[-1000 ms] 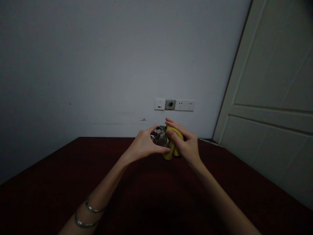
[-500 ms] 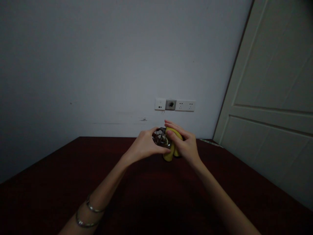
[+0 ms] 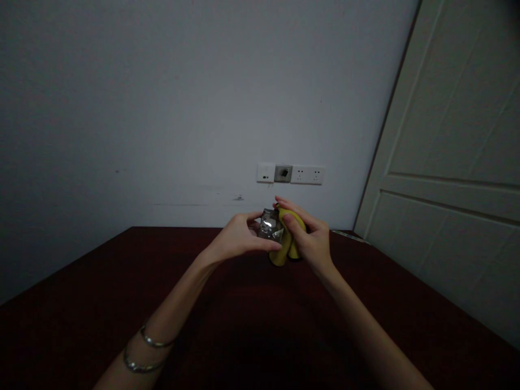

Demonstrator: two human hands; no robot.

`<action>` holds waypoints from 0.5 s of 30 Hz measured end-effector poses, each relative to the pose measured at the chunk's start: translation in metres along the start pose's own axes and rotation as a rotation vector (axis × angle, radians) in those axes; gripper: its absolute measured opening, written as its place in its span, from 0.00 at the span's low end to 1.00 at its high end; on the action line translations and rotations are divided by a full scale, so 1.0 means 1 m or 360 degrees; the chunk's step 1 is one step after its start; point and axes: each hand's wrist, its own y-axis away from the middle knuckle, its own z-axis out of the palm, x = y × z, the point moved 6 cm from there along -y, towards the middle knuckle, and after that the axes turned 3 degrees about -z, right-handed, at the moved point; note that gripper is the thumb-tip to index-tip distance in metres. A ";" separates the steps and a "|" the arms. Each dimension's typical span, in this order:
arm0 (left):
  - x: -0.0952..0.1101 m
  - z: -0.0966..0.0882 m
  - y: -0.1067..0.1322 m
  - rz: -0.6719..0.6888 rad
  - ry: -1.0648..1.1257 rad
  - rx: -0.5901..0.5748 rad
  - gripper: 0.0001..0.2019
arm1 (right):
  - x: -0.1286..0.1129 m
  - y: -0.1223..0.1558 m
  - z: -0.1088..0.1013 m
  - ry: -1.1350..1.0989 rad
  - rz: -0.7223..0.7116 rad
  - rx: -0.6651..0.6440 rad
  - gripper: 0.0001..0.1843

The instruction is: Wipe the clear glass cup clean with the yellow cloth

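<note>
Just above the table, toward its far side, my left hand (image 3: 239,235) grips a clear, shiny, faceted glass-like piece (image 3: 270,224), thumb along the near side and fingers behind it. Its exact kind is hard to make out in the dim light. My right hand (image 3: 312,233) is closed on a folded yellow cloth (image 3: 293,219) with dark edging. The cloth presses against the right side of the clear piece, and two of its folds hang down below my fingers. Fingers and cloth hide part of the clear piece.
Below the hands spreads a dark red tabletop (image 3: 252,303). It meets a pale wall (image 3: 195,108) with a row of switches and sockets (image 3: 307,174). A light panelled door (image 3: 450,135) stands on the right. A thin flat strip (image 3: 350,236) lies near the table's far right corner.
My left hand has turned the clear piece, so a flatter, brighter face now shows. The yellow cloth has shifted slightly along its right side with my right hand.
</note>
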 end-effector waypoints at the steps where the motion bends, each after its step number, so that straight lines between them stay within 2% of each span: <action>1: 0.000 0.001 0.000 -0.0011 0.0032 -0.0011 0.30 | 0.005 0.000 -0.001 -0.0029 0.0075 0.0005 0.13; 4: 0.000 0.001 0.002 -0.0054 0.0083 0.0000 0.27 | 0.010 0.002 0.000 -0.0115 0.0101 -0.0092 0.21; 6: 0.001 -0.001 0.002 -0.0073 0.0106 0.0031 0.23 | 0.005 0.003 0.003 -0.0091 -0.0036 -0.0219 0.30; 10: 0.000 -0.005 0.001 -0.0105 0.0125 0.0073 0.16 | -0.008 0.009 0.010 0.0291 -0.0358 -0.0401 0.51; 12: 0.001 -0.006 0.000 -0.0105 0.0114 0.0071 0.15 | -0.012 0.011 0.013 0.0431 -0.0466 -0.0449 0.53; 15: 0.000 -0.005 0.000 -0.0095 0.0105 0.0052 0.13 | -0.011 0.012 0.016 0.0494 -0.0507 -0.0461 0.50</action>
